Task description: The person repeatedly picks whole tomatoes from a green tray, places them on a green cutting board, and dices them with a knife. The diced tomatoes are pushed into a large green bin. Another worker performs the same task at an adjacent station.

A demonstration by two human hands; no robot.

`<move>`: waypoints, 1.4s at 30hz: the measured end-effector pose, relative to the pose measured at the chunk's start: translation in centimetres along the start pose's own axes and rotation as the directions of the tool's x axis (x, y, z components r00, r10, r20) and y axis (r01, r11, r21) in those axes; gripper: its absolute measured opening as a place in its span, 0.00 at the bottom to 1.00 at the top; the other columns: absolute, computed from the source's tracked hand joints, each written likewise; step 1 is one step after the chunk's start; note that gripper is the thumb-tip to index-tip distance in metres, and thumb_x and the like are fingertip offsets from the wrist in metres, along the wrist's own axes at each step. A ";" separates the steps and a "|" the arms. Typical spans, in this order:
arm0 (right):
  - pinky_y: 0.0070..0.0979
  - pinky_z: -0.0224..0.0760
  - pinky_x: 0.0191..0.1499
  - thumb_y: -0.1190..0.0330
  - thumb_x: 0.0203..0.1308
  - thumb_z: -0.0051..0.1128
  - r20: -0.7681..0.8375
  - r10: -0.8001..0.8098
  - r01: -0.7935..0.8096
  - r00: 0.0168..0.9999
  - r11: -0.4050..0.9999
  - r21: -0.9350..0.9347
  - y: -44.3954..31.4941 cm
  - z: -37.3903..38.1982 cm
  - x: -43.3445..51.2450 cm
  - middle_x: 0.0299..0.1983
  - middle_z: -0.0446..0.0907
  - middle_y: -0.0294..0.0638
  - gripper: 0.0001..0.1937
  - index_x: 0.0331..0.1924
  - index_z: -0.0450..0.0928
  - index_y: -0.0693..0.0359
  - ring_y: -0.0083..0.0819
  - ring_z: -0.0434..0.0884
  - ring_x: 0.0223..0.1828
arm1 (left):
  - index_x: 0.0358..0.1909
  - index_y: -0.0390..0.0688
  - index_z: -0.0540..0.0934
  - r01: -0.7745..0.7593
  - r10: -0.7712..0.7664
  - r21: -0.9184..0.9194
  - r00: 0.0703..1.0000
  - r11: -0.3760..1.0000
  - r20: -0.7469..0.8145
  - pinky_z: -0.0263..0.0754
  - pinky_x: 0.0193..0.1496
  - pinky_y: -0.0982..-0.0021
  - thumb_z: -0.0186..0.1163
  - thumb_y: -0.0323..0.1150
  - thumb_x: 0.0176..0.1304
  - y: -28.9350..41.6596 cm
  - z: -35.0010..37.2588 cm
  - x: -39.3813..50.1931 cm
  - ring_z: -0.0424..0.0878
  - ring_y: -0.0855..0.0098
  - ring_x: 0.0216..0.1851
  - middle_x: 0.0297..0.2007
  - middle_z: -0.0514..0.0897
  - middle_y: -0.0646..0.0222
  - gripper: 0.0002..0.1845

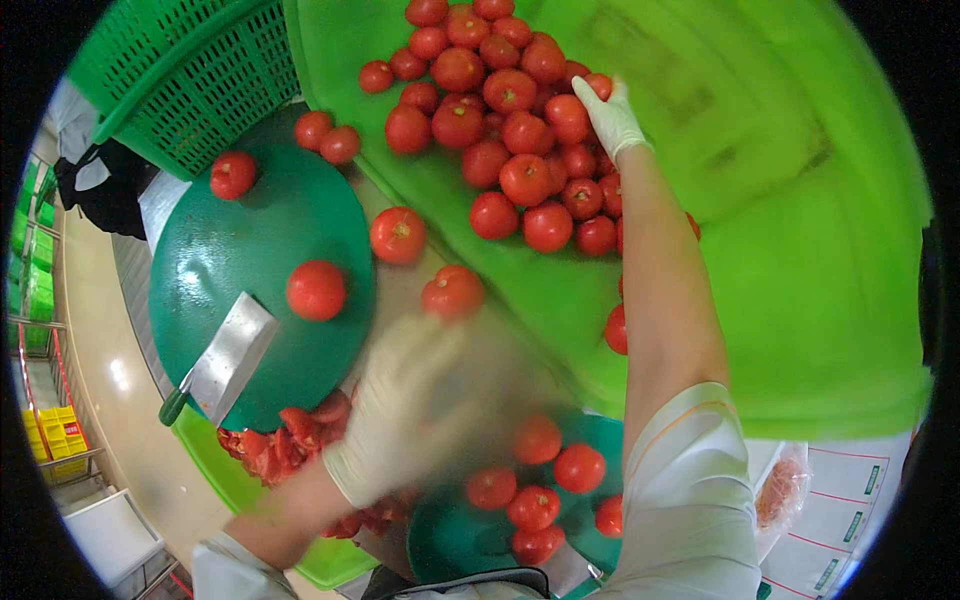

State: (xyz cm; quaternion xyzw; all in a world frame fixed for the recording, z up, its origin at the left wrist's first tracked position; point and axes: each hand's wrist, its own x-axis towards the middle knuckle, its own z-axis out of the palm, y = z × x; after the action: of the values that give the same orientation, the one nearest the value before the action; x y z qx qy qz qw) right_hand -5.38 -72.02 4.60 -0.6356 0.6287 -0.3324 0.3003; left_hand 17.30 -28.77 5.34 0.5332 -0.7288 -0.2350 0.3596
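Note:
My right hand (615, 116), in a white glove, reaches into a large light-green plastic tub (787, 300). Its thumb and fingers are around a tomato (598, 85) at the edge of a pile of whole tomatoes (510, 90). My left hand (412, 397), also gloved, is blurred over the work surface. Just beyond its fingers is a tomato (452, 292); whether they touch is unclear. A round green cutting board (225, 255) to the left bears two tomatoes and a cleaver (234, 360) with a green handle.
Cut tomatoes (300, 435) lie in a light-green container (202, 465) below the board. Several whole tomatoes (534, 508) rest on green boards (442, 540) near my body, with a metal blade (574, 566) partly visible. A green slatted crate (202, 82) stands at upper left.

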 end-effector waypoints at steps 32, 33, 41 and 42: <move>0.40 0.79 0.67 0.28 0.64 0.67 0.731 0.196 0.051 0.653 0.952 -0.302 -0.3 0.0 -19.7 0.66 0.89 0.50 0.47 0.71 0.86 0.60 0.42 0.87 0.63 | 0.78 0.41 0.74 0.143 -0.777 -0.984 0.630 0.102 0.011 0.77 0.72 0.60 0.68 0.41 0.80 -6.0 11.3 3.8 0.83 0.65 0.64 0.70 0.80 0.61 0.31; 0.40 0.79 0.67 0.28 0.64 0.67 0.753 0.207 0.002 0.625 0.964 -0.267 -0.6 -0.4 -20.8 0.66 0.89 0.50 0.47 0.72 0.85 0.60 0.42 0.87 0.63 | 0.80 0.43 0.72 0.093 -0.790 -0.996 0.611 0.010 0.049 0.78 0.72 0.58 0.68 0.42 0.80 -5.7 10.7 3.0 0.83 0.64 0.65 0.71 0.78 0.60 0.32; 0.38 0.72 0.75 0.38 0.74 0.66 0.850 0.235 -0.195 0.471 0.968 -0.159 0.2 -4.2 -27.9 0.77 0.79 0.46 0.41 0.80 0.76 0.56 0.39 0.77 0.75 | 0.83 0.51 0.67 0.367 -0.641 -0.920 0.675 -0.140 0.366 0.78 0.74 0.54 0.73 0.45 0.76 -1.6 7.1 0.4 0.78 0.62 0.72 0.72 0.76 0.63 0.39; 0.39 0.71 0.76 0.38 0.73 0.67 0.843 0.180 -0.143 0.508 0.982 -0.123 0.4 -4.3 -28.9 0.77 0.78 0.47 0.42 0.81 0.74 0.56 0.39 0.77 0.75 | 0.83 0.51 0.67 0.384 -0.652 -0.916 0.665 -0.120 0.364 0.78 0.73 0.55 0.74 0.45 0.76 -1.0 6.8 0.3 0.79 0.62 0.71 0.71 0.77 0.63 0.39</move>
State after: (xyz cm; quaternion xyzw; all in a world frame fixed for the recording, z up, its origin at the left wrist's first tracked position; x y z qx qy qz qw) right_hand -8.72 -43.03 5.60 -0.6609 0.4647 0.0609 0.5862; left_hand 12.58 -29.69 0.44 0.4336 -0.0793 -0.7029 0.5583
